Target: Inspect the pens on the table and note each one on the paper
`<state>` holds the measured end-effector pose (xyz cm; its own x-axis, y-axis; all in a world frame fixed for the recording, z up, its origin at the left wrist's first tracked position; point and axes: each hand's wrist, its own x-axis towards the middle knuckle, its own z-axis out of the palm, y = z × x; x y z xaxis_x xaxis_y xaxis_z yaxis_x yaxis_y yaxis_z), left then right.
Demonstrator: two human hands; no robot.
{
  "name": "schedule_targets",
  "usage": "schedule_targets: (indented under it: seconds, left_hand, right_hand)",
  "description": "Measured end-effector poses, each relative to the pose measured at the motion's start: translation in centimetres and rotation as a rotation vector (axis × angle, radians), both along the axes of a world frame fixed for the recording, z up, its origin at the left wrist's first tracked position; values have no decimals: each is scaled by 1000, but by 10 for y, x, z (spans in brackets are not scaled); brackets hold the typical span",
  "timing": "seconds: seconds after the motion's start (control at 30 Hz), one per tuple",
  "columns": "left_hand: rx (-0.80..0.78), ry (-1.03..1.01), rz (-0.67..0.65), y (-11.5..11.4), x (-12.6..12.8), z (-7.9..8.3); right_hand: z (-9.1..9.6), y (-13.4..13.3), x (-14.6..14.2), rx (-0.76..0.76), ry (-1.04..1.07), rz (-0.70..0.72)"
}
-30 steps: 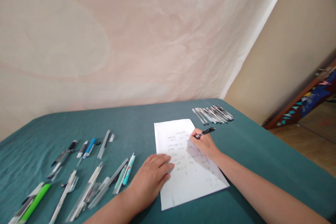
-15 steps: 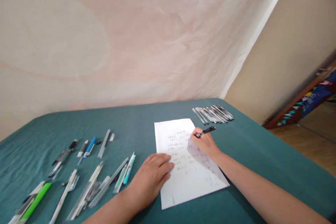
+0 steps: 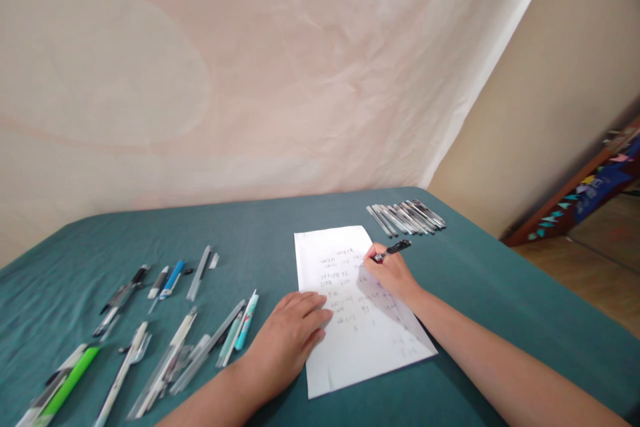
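Observation:
A white sheet of paper (image 3: 345,367) lies on the green-covered table with several short lines of handwriting on it. My right hand (image 3: 393,273) rests on the sheet's right side, its fingers closed round a black pen (image 3: 395,249). The pen leans with its back end up to the right; its tip is hidden by the fingers. Flat across the paper's left edge lies my left hand (image 3: 293,333), fingers stretched out and holding nothing.
Several pens (image 3: 405,217) are lined up at the table's back right. On the left lie more groups of pens, among them a bright green pen (image 3: 73,377), a blue pen (image 3: 173,277) and a turquoise pen (image 3: 246,321). A cloth (image 3: 275,80) hangs behind the table.

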<state>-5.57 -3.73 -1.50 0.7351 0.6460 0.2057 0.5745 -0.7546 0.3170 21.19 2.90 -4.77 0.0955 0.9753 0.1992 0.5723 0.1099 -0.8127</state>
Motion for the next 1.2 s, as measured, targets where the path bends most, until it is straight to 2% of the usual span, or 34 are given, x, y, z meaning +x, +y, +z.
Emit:
schedule_targets:
  seconds: [0.5,0.8,1.2]
  left_hand:
    - [-1,-3,5,1,0,-3]
    - [-6,12,4,1,1,3]
    - [-14,4,-4,0,1,3]
  right_hand:
    - [2,1,3,26,-34,-30]
    - [1,1,3,18,-36,-27]
    - [5,0,3,6,-34,-45]
